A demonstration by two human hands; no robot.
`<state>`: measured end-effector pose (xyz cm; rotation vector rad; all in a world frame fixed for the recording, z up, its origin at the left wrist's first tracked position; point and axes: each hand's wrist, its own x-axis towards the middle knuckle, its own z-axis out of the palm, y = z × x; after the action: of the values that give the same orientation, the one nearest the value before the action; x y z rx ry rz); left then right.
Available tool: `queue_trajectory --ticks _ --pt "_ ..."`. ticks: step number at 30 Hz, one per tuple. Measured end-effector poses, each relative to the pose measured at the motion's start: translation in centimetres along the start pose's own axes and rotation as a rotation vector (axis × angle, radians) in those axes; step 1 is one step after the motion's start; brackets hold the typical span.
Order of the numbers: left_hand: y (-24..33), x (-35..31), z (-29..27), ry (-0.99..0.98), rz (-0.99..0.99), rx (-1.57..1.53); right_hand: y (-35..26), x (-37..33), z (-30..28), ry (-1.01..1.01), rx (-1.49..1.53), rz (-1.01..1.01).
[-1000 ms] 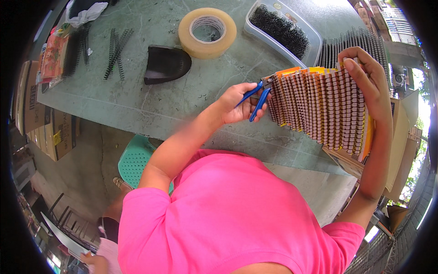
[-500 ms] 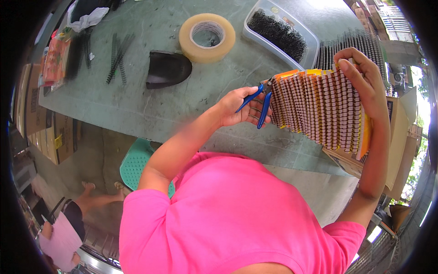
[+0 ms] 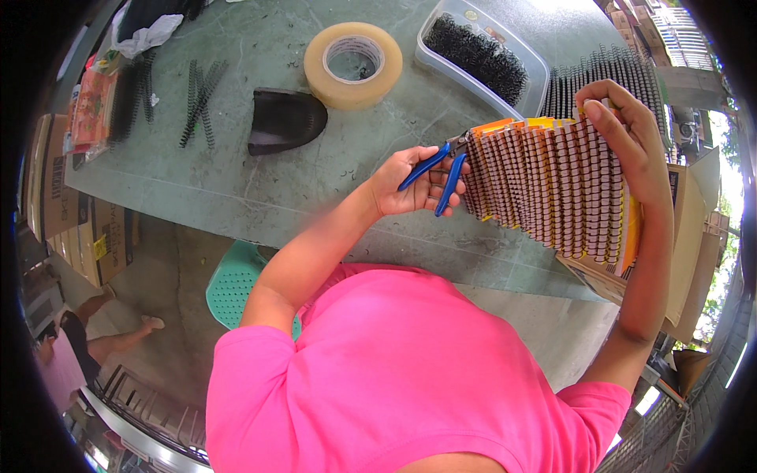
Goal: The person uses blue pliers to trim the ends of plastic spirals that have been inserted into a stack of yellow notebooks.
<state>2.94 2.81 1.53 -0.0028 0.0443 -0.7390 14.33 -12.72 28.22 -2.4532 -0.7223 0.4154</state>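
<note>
One clear tub (image 3: pixel 537 81) holds black coils (image 3: pixel 479 59), left hand (image 3: pixel 400 186) clasping blue cutters (image 3: pixel 449 188), right hand (image 3: pixel 633 138) gripping spiral-bound books (image 3: pixel 552 181).

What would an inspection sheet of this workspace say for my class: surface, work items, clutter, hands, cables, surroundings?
Surface: green tabletop with pale streaks.
Work items: blue-handled cutters, tips by the left edge of a coil-bound stack.
Clutter: tape roll, black curved piece, loose black coils, clear tub holding black coils.
Hands: left hand holds the cutters; right hand touches the stack's far right.
Cables: nothing seen.
Surroundings: green stool, cardboard boxes, another person at left.
</note>
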Motion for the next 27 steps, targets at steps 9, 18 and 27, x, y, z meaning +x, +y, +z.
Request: queue_trajectory --ticks 9,18,27 --pt "-3.2 0.9 4.1 0.78 0.566 1.654 -0.4 -0.1 0.1 -0.017 0.027 0.036" --pt "-1.4 -0.9 4.0 0.518 0.132 0.686 -0.3 -0.1 0.0 -0.007 0.021 0.031" --pt "-1.3 0.1 3.8 0.32 0.065 0.36 -0.3 0.0 -0.2 -0.012 -0.051 0.019"
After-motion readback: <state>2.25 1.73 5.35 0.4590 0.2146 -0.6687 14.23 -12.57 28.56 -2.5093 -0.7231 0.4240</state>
